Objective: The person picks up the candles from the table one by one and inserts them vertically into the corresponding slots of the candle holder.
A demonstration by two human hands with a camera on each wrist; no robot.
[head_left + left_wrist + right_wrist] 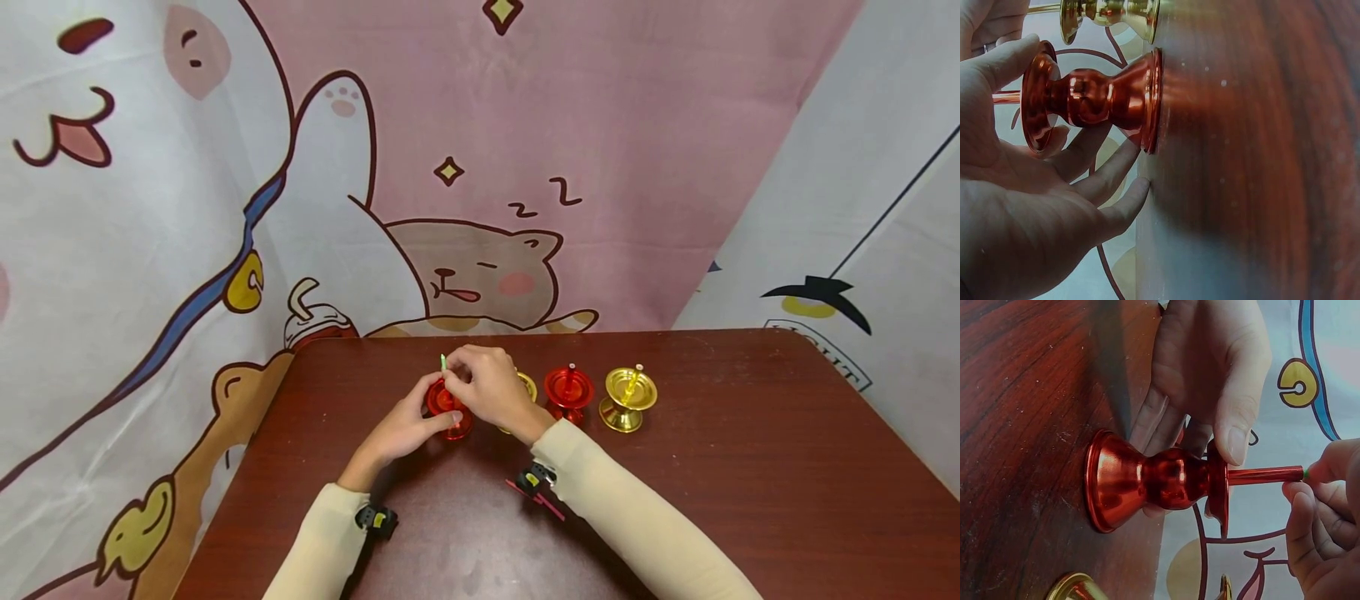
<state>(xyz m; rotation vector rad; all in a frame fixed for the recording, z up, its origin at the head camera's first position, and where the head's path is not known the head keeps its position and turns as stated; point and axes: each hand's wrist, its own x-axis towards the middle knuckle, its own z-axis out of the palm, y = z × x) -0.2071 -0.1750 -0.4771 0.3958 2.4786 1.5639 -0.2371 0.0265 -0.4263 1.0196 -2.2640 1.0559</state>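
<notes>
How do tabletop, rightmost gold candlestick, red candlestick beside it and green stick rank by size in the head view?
1. Tabletop
2. Rightmost gold candlestick, red candlestick beside it: too alike to rank; red partly hidden
3. Green stick, visible part

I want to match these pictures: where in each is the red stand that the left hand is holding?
Head: the red stand is just left of centre, below mid-height, partly covered.
Left wrist: upper left, sideways, base to the right.
Right wrist: near the centre, sideways, base to the left.
Shared landmark: the left hand, gripping it in all three views.
</notes>
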